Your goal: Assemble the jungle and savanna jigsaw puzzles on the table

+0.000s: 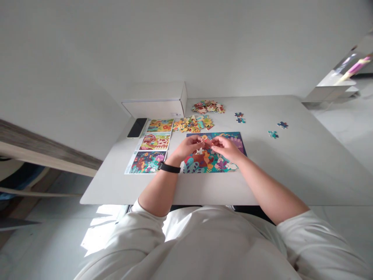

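Note:
A mostly assembled jigsaw puzzle [208, 165] with a colourful night forest scene lies in front of me. Over its upper middle, my left hand [190, 147] and my right hand [225, 147] meet with fingers pinched. Between their fingertips is a small reddish-orange puzzle piece [206, 140], partly covered by the fingers. Just below my left fingertips a pale, piece-shaped patch [199, 151] shows in the picture. A black watch band is around my left wrist. My hands hide part of the puzzle's upper area.
Left of the puzzle lies a reference sheet [135, 159] with three pictures, and a phone [137, 128]. Behind are two piles of loose pieces [194, 123] [208, 106] and a white box [154, 107]. Several loose dark-blue and teal pieces [273, 134] lie to the right on the table [291, 167].

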A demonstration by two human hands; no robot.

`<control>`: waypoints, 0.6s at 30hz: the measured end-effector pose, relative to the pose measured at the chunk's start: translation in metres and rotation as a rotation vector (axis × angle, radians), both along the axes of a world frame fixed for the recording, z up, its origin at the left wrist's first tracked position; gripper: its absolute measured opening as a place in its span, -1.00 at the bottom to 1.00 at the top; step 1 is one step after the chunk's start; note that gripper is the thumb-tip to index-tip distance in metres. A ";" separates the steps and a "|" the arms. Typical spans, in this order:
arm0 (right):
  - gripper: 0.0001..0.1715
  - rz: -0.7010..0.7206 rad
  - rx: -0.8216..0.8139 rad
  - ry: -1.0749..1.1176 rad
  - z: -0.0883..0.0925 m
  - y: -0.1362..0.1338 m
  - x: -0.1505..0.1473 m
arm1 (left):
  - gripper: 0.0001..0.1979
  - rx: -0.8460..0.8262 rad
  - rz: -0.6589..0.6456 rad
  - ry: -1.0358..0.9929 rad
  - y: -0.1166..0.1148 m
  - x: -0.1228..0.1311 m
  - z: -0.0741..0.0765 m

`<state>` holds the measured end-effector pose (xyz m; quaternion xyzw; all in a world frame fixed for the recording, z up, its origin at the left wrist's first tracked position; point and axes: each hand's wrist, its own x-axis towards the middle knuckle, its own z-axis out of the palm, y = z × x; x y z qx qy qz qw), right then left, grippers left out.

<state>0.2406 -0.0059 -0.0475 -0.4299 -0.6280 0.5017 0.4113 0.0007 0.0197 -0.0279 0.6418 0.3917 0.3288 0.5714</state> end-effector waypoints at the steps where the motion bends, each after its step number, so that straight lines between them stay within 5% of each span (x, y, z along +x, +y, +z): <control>1: -0.70 0.003 -0.002 0.011 0.000 0.000 0.000 | -0.55 -0.011 0.019 -0.013 0.001 -0.003 0.003; 8: -0.64 -0.078 0.042 0.034 -0.003 0.006 0.007 | -0.65 0.007 0.122 -0.051 0.003 -0.025 0.024; 18: -0.66 -0.061 0.056 0.016 -0.003 0.005 0.006 | -0.70 0.005 0.219 0.022 0.011 -0.030 0.014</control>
